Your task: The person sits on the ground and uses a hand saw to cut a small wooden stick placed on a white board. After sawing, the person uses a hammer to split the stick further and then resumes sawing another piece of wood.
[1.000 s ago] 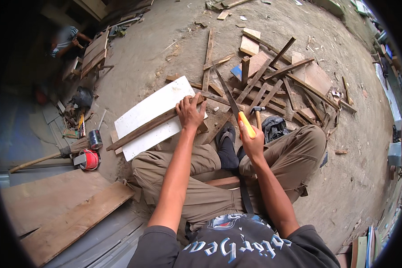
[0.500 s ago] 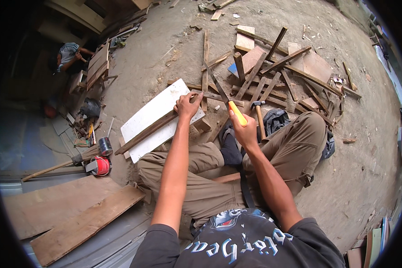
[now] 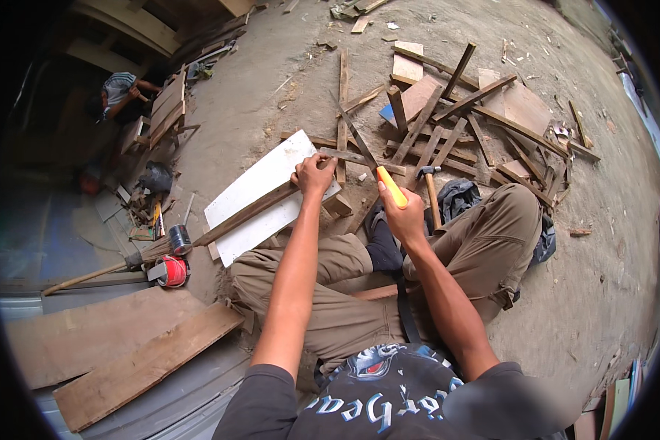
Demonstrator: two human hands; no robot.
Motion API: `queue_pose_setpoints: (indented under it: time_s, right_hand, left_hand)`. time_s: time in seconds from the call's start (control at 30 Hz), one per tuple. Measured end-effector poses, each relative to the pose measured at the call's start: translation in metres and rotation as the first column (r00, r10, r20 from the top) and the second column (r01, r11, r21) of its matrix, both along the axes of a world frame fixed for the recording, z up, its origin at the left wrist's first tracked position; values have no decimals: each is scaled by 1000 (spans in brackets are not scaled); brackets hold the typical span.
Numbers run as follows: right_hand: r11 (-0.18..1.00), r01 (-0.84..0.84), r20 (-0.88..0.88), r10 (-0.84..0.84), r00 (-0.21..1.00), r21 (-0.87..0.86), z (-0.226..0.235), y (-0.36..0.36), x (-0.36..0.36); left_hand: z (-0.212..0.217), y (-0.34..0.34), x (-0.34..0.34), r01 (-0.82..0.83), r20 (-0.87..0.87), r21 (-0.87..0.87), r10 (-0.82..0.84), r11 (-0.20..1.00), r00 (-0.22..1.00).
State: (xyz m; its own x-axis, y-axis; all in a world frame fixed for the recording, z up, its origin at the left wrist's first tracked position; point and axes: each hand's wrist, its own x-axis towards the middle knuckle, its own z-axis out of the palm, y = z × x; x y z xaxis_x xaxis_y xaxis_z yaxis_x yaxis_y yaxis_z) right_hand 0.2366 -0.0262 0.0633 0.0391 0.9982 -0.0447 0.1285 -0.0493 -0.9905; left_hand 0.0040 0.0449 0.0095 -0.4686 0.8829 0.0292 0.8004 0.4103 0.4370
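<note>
My left hand is closed over a long wooden strip, pressing it down near its far end. The strip lies slantwise across a white board, which rests tilted on wood pieces beside my crossed legs. In my right hand is a handsaw with a yellow handle, its dark blade pointing up and away to the left. The blade crosses in view near a short wooden bar; whether it touches the wood I cannot tell. A claw hammer with a wooden handle stands beside my right hand.
Loose wooden strips and board offcuts are heaped ahead to the right. Two wide planks, a broom, a red tin and a dark can lie at left. Another person sits far left by a wooden frame.
The whole view has shifted slightly. The saw's blade tip has moved a little up and left; my left hand stays on the wooden strip.
</note>
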Motion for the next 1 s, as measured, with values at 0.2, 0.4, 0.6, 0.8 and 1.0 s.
queue_pose_setpoints:
  time_s: [0.2, 0.4, 0.6, 0.8, 1.0]
  right_hand:
    - [1000, -22, -28, 22, 999, -15, 1, -3, -1]
    - [999, -32, -19, 33, 999, 31, -9, -2, -5]
    - [999, -43, -27, 42, 999, -10, -15, -2, -7]
    - [997, -58, -38, 56, 998, -46, -22, -1, -7]
    - [964, -211, 78, 201, 977, 164, -7, -16, -15]
  left_hand:
    - [6, 8, 6, 9, 76, -71, -4, 997, 997]
    - [13, 16, -48, 495, 398, -48, -438, 867, 806]
    - [22, 6, -40, 514, 427, -22, -456, 858, 780]
    - [14, 0, -33, 398, 275, 230, -451, 888, 849]
    - [-6, -1, -22, 250, -164, 248, -214, 936, 963]
